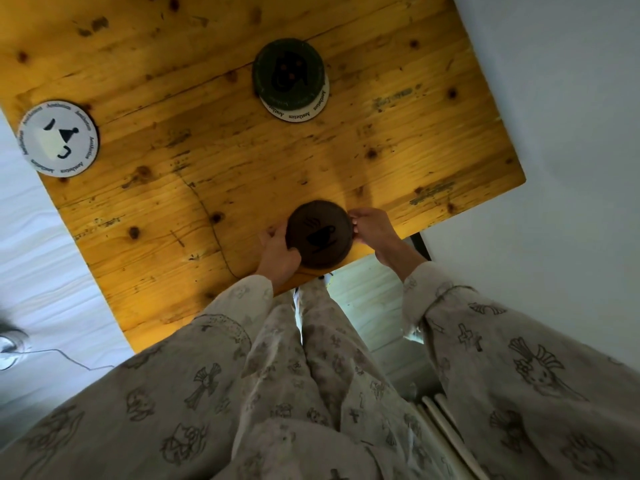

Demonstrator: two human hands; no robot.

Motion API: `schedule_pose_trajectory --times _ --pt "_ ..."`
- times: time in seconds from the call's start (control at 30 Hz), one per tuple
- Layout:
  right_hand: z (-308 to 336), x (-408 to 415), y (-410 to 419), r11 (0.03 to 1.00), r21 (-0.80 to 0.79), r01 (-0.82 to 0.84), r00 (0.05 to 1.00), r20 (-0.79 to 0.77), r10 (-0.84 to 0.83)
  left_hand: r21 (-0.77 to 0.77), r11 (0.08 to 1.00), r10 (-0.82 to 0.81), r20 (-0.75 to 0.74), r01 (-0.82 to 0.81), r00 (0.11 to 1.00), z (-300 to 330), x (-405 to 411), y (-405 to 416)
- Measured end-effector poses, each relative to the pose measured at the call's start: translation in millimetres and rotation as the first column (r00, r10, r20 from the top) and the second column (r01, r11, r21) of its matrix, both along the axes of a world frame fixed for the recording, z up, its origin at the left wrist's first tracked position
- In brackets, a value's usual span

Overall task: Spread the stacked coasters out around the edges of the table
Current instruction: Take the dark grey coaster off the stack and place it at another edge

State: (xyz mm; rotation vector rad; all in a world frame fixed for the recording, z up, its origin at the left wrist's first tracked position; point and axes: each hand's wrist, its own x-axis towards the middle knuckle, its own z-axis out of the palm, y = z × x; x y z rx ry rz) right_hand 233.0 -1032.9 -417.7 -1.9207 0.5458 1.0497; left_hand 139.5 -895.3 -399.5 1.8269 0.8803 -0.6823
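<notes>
head view – steep downward | near | over table (242, 161) edge

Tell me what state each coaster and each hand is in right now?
Brown coaster: held at near table edge by both hands.
Green coaster: stacked on a white coaster.
White face coaster: lying alone at left edge.
Left hand: gripping.
Right hand: gripping.

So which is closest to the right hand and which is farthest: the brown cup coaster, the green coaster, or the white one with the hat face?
From the right hand, in the head view:
1. Brown cup coaster: held at the near table edge, right at its fingers.
2. Green coaster: mid-table, stacked on a white coaster, farther back.
3. White hat-face coaster: alone at the far left edge.
</notes>
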Motion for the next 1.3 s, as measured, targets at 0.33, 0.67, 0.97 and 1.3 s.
schedule_pose_trajectory --times 0.33,0.67,0.97,1.3 --pt "2.5 -8.0 -4.9 0.998 -0.044 -0.044 0.999 0.008 0.044 -0.062 0.998 0.021 0.025 -0.020 0.999 -4.9 -2.7 3.1" --pt "10.9 -9.3 -2.6 0.997 -0.072 -0.035 0.999 -0.024 0.033 -0.067 0.998 -0.014 0.028 0.016 1.000 -10.3 -6.7 3.5" --pt "16.4 3.5 0.7 0.985 -0.131 -0.115 0.989 0.082 0.126 0.175 0.945 -0.288 0.043 0.276 0.957 -10.6 2.8 27.3" --pt "21.7 93.0 62.6 0.935 -0.203 -0.291 0.893 0.294 0.342 0.483 0.726 -0.533 -0.053 0.489 0.845 -18.2 111.0 122.8"
